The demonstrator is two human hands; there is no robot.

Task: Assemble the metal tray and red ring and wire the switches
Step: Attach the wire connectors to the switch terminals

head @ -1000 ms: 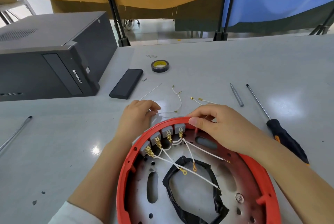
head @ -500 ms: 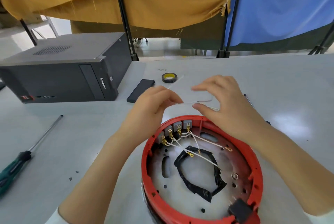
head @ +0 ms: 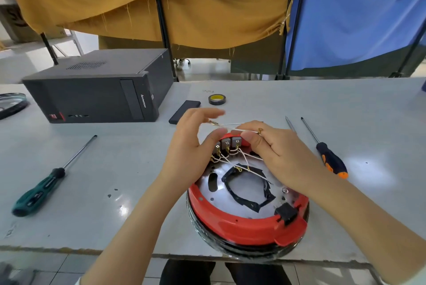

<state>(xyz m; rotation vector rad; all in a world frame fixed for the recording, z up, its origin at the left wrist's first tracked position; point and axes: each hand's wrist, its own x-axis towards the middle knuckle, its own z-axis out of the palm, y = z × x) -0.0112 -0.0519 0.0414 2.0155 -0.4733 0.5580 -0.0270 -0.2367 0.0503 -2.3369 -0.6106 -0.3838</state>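
a: well, what's getting hidden right now?

b: the right hand (head: 283, 158) is covering the far right part of the red ring (head: 244, 227), and the left hand (head: 189, 151) is blocking the leftmost of the switches (head: 227, 144). the left fingertips are blurring, so i cannot tell whether they are actually closing on the loose wire (head: 227, 126) or just hovering by its brass end.

a: and the right one?

b: it's pinching that white wire between thumb and forefinger, with a small brass ring end poking out past the knuckle. the wire is stretching between both hands, just above the far rim.

a: anything differing from half a second back?

b: the view is tipping down, so the table (head: 115, 181) edge and dark trousers are now showing, plus an orange-handled screwdriver (head: 327, 155) on the right. the hands are sitting closer together than before.

a: what's lying inside the ring?

b: the metal tray (head: 209, 192) is sitting in it, carrying a loop of black tape (head: 244, 200), thin white wires running from the switches, and a black block at the near rim. the whole thing is resting at the near table edge.

a: around it?

b: a green screwdriver (head: 46, 181) at left, a computer case (head: 96, 91), a tape roll (head: 217, 99).
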